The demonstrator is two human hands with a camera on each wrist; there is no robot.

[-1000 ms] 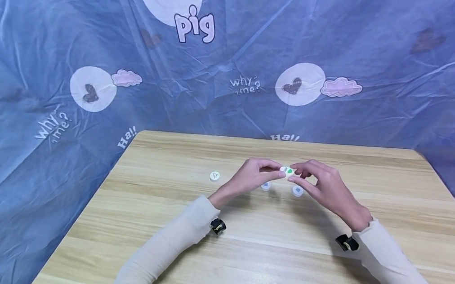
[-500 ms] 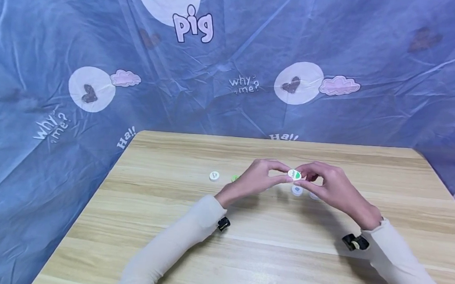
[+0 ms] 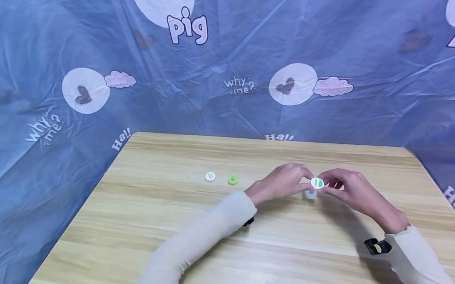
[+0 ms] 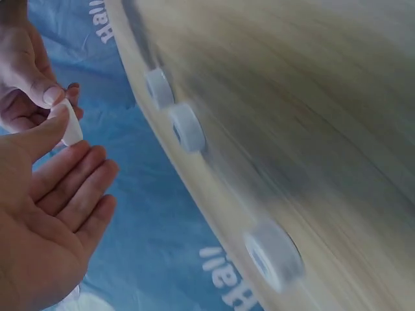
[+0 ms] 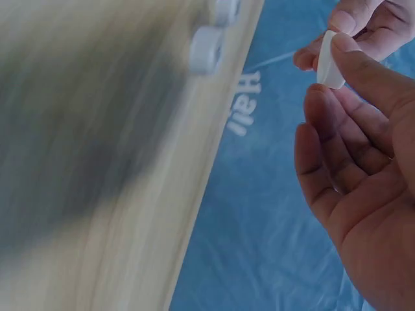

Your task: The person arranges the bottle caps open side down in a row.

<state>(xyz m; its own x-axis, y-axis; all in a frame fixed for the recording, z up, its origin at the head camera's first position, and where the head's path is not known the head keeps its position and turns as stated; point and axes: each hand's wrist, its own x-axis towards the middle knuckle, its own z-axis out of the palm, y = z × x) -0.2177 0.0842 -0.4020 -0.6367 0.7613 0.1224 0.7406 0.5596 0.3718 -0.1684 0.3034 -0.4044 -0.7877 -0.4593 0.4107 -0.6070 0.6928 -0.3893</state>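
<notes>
A small round white disc with a green patch on its face is raised over the table, tilted toward the head camera. My left hand pinches its left edge between thumb and forefinger, the other fingers spread in the left wrist view. From the opposite side my right hand pinches it too; the right wrist view shows the thumb on the thin white edge of the disc. Just below, a pale bottle cap lies on the table, partly covered by the disc and fingers.
Farther left on the wooden table lie a white bottle cap and a green one, the green cap. The left wrist view has a white cap nearest, two more beyond. Blue printed cloth hangs behind the table.
Both hands have moved right together, carrying the disc along over the row of caps. The green cap, first hidden behind the left hand, now shows fully. Caps farther right have become covered.
</notes>
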